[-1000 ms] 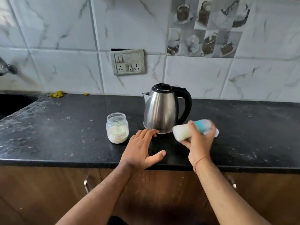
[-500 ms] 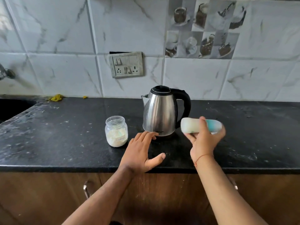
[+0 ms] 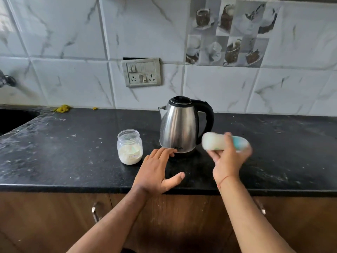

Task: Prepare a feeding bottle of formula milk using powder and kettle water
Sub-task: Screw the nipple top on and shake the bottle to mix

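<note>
My right hand [image 3: 228, 161] grips a feeding bottle [image 3: 213, 143] lying sideways in the air, its milky white body to the left and its teal cap end to the right; the bottle is motion-blurred. A steel kettle [image 3: 178, 126] with a black lid and handle stands just behind and left of it. A clear lidless jar of white powder [image 3: 129, 147] sits left of the kettle. Flat on the black counter [image 3: 63, 152], my left hand [image 3: 158, 170] rests with fingers spread, its fingertips near the kettle's base.
A sink [image 3: 12, 117] opens at the counter's far left with a tap [image 3: 6, 80] above it. Yellow scraps [image 3: 63, 108] lie by the tiled wall. A switch and socket plate [image 3: 142, 73] is mounted behind the kettle. Wooden cabinet doors with handles [image 3: 94, 212] are below.
The bottle in my right hand has swung back and forth sideways beside the kettle and is blurred now. My left hand has stayed flat on the counter.
</note>
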